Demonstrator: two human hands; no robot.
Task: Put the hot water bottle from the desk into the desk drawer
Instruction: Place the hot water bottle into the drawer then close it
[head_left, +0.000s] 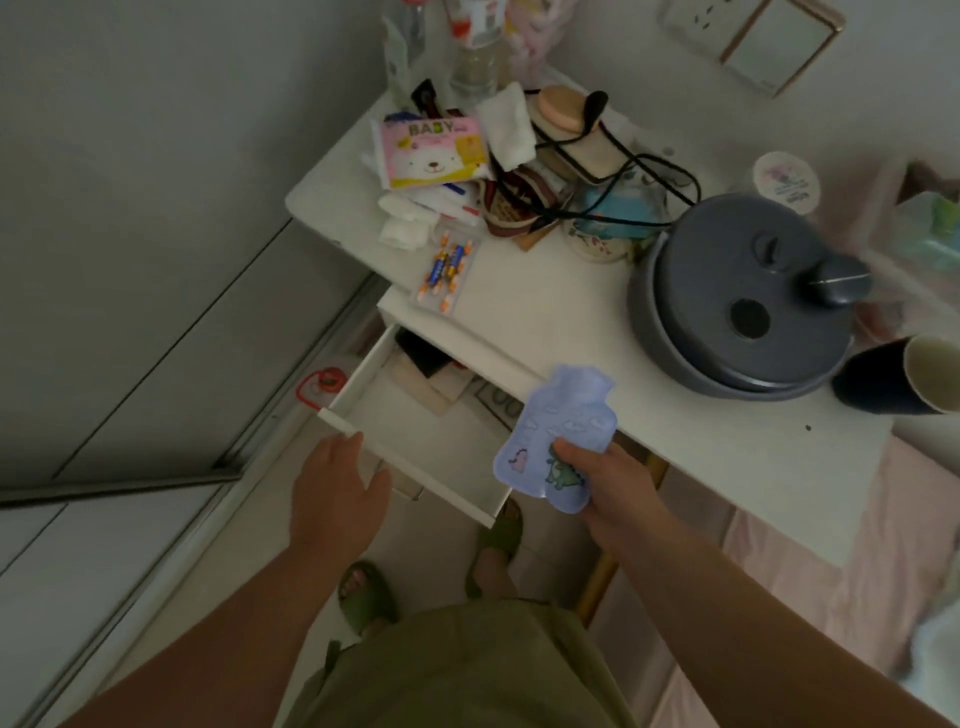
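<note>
The right hand is clamped on the lower end of one small lilac hot water bottle, thumb pressed on its printed front beside a green dinosaur picture. The bottle hangs in the air above the drawer's right end, just off the table edge; its long axis runs up and away from the hand, neck pointing toward the table. The left hand is loosely spread, fingers resting against the front panel of the one pulled-out drawer, gripping nothing. The two hands are well apart, the drawer between them. Beyond the right hand stand one grey lidded pot and one dark cup.
</note>
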